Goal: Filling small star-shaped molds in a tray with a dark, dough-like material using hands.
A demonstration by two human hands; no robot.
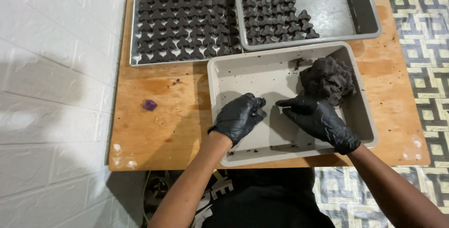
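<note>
Dark dough lump (327,79) sits in upper right corner of the beige tray (243,69), centre-right of frame. Looks soft, crumbly, prob. a bit sticky; best pinched off at its near lower edge, not lifted whole. Right hand (320,118), black-gloved, lies just below the lump, fingers half spread & loosely curved, tips touching its base, nothing clamped. Left hand (241,115), also gloved, is curled nearly closed at mid-tray; can't tell if a small bit of dough is inside. Beige tray otherwise holds only crumbs & smears. Upper left: metal tray (134,27) packed w/ rows of small dark shaped pieces. Upper right: second metal tray (365,8), left half filled w/ same pieces, rest bare. All on wooden bench (159,125); purple scrap (149,105) at left.
</note>
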